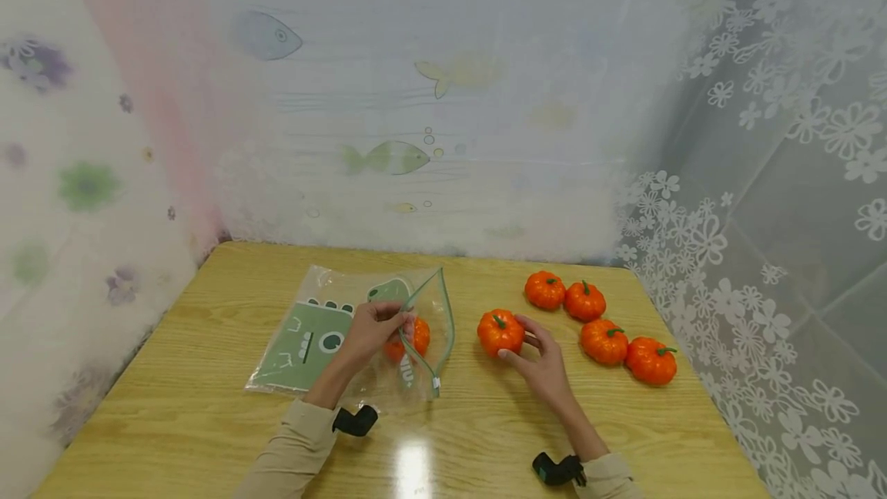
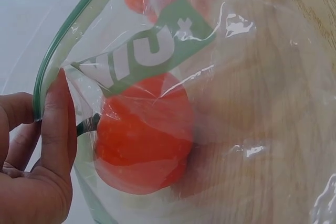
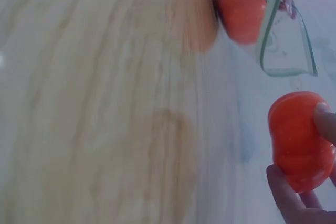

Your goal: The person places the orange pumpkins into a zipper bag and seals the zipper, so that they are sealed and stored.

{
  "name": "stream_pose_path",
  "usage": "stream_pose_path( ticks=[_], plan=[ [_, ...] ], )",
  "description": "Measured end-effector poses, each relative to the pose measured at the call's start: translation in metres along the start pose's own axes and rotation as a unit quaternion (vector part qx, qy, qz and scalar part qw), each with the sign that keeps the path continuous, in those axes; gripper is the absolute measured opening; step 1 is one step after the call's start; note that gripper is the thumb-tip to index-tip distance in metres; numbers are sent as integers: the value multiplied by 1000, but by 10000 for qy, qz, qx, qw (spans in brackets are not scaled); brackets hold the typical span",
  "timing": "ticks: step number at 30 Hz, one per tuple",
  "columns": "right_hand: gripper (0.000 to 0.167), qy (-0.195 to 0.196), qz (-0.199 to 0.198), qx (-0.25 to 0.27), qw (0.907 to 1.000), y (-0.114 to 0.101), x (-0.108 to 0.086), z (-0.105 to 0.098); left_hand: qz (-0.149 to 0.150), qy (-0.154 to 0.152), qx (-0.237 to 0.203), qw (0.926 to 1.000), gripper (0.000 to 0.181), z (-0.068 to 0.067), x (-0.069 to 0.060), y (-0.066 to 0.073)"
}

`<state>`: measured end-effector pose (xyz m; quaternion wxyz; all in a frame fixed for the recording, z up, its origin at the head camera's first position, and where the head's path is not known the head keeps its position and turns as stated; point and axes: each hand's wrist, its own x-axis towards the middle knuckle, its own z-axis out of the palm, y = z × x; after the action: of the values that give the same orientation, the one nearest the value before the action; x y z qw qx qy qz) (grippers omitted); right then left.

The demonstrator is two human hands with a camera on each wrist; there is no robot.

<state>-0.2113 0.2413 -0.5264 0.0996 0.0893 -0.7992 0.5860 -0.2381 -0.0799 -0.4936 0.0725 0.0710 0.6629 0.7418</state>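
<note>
My left hand (image 1: pixel 376 332) pinches the green-edged rim of a clear zip bag (image 1: pixel 326 283), which has a green cartoon print and lies on the table with its mouth spread apart. Inside the bag sits one orange toy pumpkin (image 2: pixel 144 137), seen through the plastic in the left wrist view. To the right of the bag mouth, my right hand (image 1: pixel 543 368) grips another pumpkin (image 1: pixel 500 332) between thumb and fingers. That pumpkin also shows in the right wrist view (image 3: pixel 299 140), apart from the bag's rim.
Several more orange pumpkins (image 1: pixel 585 300) stand in a loose row on the right of the wooden table (image 1: pixel 208 314). A white slider (image 1: pixel 436 383) is at the near end of the bag's zip. Printed curtains (image 1: pixel 443 199) hang behind and beside the table.
</note>
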Motion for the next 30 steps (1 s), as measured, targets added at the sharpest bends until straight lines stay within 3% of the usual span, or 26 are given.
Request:
stream_pose_path(
  ticks=[5, 12, 19, 30],
  plan=[
    [64, -233, -68, 440, 9987, -2, 0, 6, 34, -43, 60, 10000, 32, 0, 1, -1],
    [65, -695, -472, 851, 9928, -5, 2, 16, 52, -45, 47, 10000, 31, 0, 1, 0],
    [67, -1201, -636, 880, 9868, -14, 4, 24, 1, -79, -7, 10000, 32, 0, 1, -1],
    [65, -1446, -789, 930, 9819, -19, 8, 37, -66, -96, 135, 9998, 35, -2, 2, -3]
  ],
)
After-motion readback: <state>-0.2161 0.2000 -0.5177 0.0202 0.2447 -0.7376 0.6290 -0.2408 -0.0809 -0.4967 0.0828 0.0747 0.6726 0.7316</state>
